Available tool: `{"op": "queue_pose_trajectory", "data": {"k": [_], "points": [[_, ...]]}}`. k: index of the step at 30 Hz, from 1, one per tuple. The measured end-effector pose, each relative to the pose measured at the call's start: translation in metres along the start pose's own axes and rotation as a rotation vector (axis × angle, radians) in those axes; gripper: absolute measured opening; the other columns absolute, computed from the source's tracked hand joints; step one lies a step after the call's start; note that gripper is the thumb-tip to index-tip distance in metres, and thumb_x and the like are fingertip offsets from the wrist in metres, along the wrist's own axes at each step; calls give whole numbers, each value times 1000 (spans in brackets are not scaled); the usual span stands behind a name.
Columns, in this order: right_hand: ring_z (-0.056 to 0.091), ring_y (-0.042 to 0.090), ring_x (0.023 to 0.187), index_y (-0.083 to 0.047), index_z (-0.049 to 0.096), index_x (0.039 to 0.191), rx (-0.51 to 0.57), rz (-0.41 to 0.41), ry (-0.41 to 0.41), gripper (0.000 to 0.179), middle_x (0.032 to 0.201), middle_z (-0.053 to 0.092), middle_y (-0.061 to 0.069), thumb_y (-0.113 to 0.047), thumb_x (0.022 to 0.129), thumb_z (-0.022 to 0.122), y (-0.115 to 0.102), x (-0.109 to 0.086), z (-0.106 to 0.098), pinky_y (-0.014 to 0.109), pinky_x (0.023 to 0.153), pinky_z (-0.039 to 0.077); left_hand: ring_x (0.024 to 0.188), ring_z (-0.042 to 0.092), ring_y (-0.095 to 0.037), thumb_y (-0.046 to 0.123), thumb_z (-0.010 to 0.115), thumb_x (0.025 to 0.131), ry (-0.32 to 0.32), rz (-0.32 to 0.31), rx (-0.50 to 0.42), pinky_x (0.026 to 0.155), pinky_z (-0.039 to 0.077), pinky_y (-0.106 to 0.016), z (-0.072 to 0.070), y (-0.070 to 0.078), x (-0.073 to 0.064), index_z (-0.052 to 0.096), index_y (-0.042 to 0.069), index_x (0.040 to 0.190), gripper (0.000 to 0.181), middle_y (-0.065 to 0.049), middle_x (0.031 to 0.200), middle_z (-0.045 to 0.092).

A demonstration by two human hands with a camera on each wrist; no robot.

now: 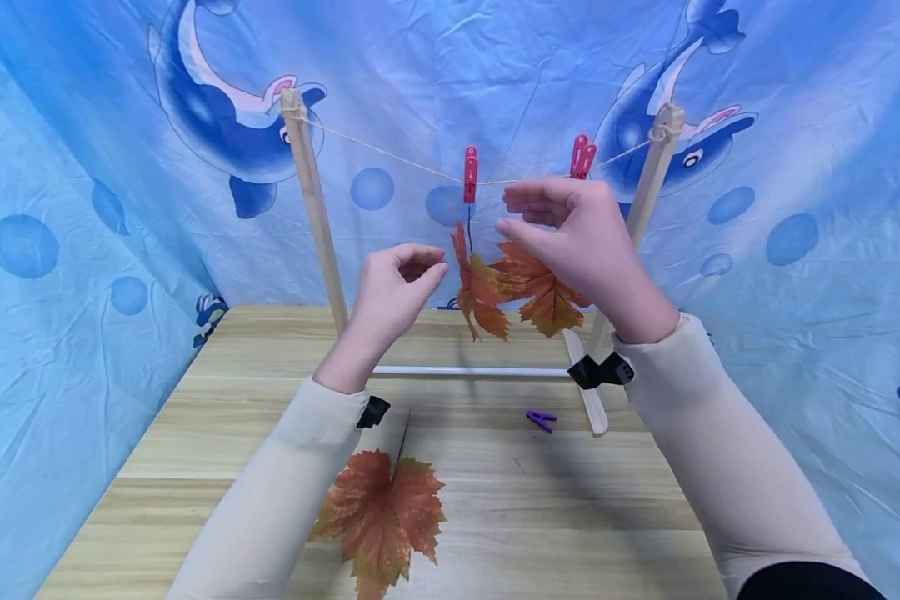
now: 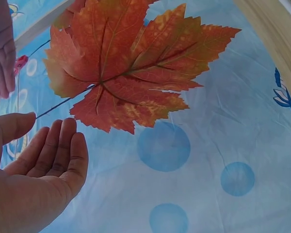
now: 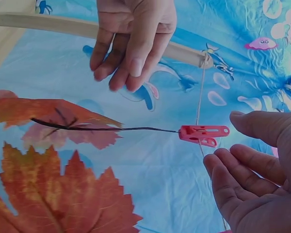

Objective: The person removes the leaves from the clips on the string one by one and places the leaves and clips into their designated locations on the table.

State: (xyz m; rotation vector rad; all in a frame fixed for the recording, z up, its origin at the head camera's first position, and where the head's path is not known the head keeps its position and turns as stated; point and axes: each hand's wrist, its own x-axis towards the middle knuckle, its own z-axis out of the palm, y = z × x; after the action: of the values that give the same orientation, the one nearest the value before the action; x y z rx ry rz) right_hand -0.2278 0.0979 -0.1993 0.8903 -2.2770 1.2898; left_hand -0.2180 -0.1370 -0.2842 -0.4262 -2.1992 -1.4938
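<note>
Two red clothespins, the middle one [image 1: 470, 175] and the right one [image 1: 582, 157], grip a sagging string [image 1: 390, 154]. From the middle one an orange maple leaf [image 1: 480, 287] hangs by its dark stem [image 3: 145, 128]; a second maple leaf [image 1: 543, 292] hangs to its right, partly behind my right hand. My left hand [image 1: 401, 287] is just left of the middle leaf, thumb and fingers apart and holding nothing. My right hand [image 1: 570, 229], fingers loosely bent, hovers beside the middle clothespin; a gap shows between them in the right wrist view.
Wooden posts, left [image 1: 315, 208] and right [image 1: 654, 175], hold the string's ends, with a white rod [image 1: 480, 371] low between them. A third maple leaf [image 1: 386, 517] and a purple clothespin [image 1: 542, 419] lie on the wooden table [image 1: 217, 417]. Behind hangs a blue dolphin curtain [image 1: 435, 75].
</note>
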Motion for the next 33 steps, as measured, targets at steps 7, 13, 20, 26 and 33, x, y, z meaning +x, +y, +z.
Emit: {"op": "queue_pose_trajectory", "data": {"k": [7, 13, 20, 26, 33], "points": [[69, 10, 104, -7, 74, 124, -25, 22, -1, 39, 117, 72, 1, -23, 89, 82, -10, 16, -1, 28, 92, 52, 88, 65, -16, 12, 72, 96, 2, 6, -23, 81, 54, -32, 5, 2, 11, 76, 0, 112, 20, -4, 100, 73], [67, 10, 110, -8, 71, 129, -24, 92, -18, 44, 124, 70, 1, -26, 90, 81, -19, 31, 1, 26, 94, 50, 89, 65, -18, 13, 73, 96, 13, -1, -39, 81, 54, -31, 8, 2, 21, 76, -1, 112, 21, -5, 102, 73], [66, 11, 112, -8, 71, 130, -50, 109, -21, 46, 125, 69, 3, -27, 89, 82, -22, 44, 1, 25, 94, 50, 88, 64, -18, 15, 72, 97, -9, 2, -33, 79, 54, -31, 13, 7, 33, 76, 0, 113, 22, -5, 101, 73], [64, 8, 115, -9, 69, 133, -117, 126, -65, 48, 129, 68, 2, -31, 91, 79, -24, 54, 1, 24, 95, 49, 90, 64, -18, 17, 72, 98, -16, -12, -12, 81, 54, -30, 17, 7, 40, 75, 1, 114, 23, -5, 102, 73], [64, 8, 115, -9, 66, 136, -213, 171, -133, 53, 129, 68, 2, -38, 93, 76, -29, 65, 2, 23, 95, 49, 87, 64, -17, 15, 71, 98, -19, -5, 11, 79, 54, -29, 22, 8, 44, 77, 1, 112, 20, -6, 99, 72]]}}
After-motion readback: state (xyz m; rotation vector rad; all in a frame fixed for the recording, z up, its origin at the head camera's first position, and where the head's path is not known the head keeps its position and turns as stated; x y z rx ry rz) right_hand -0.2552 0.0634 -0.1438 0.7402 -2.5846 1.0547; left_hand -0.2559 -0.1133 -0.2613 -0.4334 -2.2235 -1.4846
